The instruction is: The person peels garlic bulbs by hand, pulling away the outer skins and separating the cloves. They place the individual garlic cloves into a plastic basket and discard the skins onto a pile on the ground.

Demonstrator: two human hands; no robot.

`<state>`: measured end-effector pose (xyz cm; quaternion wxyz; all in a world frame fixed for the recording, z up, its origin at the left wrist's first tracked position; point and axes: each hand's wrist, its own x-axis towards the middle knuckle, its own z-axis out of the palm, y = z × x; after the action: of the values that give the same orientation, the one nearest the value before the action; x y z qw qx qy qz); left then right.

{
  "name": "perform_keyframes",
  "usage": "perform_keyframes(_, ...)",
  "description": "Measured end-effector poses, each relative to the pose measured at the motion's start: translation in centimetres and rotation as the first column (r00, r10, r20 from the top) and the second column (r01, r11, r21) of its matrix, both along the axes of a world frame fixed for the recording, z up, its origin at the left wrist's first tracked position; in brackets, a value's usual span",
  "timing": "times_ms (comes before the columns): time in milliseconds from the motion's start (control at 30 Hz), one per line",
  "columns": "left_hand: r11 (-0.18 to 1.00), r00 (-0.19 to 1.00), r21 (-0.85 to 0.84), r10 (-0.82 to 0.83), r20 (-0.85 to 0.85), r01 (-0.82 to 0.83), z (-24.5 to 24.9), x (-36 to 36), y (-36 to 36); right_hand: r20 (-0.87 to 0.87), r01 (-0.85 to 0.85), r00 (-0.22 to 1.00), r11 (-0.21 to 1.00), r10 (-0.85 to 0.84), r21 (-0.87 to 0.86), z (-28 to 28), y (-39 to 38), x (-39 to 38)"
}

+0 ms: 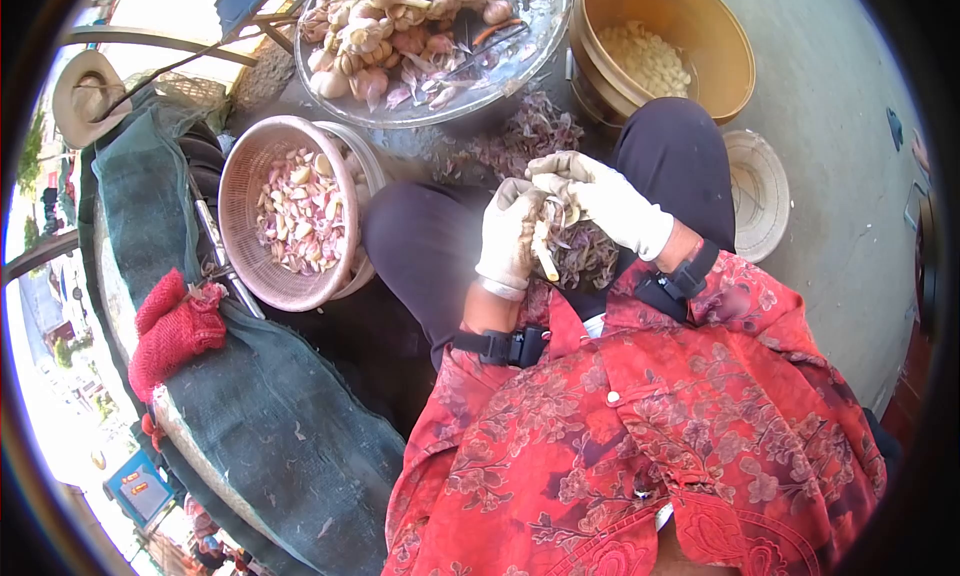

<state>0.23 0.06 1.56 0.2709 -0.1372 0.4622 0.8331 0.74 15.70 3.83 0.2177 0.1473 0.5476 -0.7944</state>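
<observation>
Head view, looking down over a lap. Both hands wear white gloves and meet above the knees. The left hand (pixel 510 238) is curled closed around a pale stick-like tool (pixel 546 262), whose lower end juts down from the fist; its tip is hidden, so what kind of tool it is cannot be told. The right hand (pixel 600 198) is narrowed to a pinch, its fingertips closed on a garlic clove (pixel 556 212) held just beside the left hand's fingers. Directly beneath the hands, a heap of purplish garlic skins (pixel 590 258) lies on the dark trousers. To the left of the knees stands a pink basket (pixel 240 166) holding loose cloves that are partly in skin. Ahead of the knees sits a round metal tray (pixel 535 36) piled with whole garlic bulbs (pixel 370 36), and to its right a yellow bowl (pixel 720 56) contains peeled white cloves (pixel 650 58). A white dish (pixel 757 191) lies on the floor beside the right knee. At the far left, a red mesh bag (pixel 175 326) rests on green cloth, with a straw hat (pixel 85 91) above it.
</observation>
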Motion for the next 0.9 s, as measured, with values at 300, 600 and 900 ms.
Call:
perform_keyframes(300, 0.994, 0.999, -0.108, -0.023, -0.031, 0.019, 0.0, -0.4, 0.2, 0.074, -0.100, 0.992, 0.995, 0.099, 0.011, 0.3, 0.6, -0.5)
perform_keyframes(600, 0.997, 0.998, 0.073, -0.017, 0.067, 0.012, 1.0, -0.6, -0.3, -0.226, -0.114, 0.951, 0.922, 0.209, 0.371, 1.2, 0.2, -0.5)
perform_keyframes(900, 0.976, 0.994, 0.192, -0.089, -0.062, 0.099, -0.2, -0.5, -0.8, -0.261, -0.080, 0.901, 0.724, 0.347, 0.685, -0.1, 1.2, -1.0)
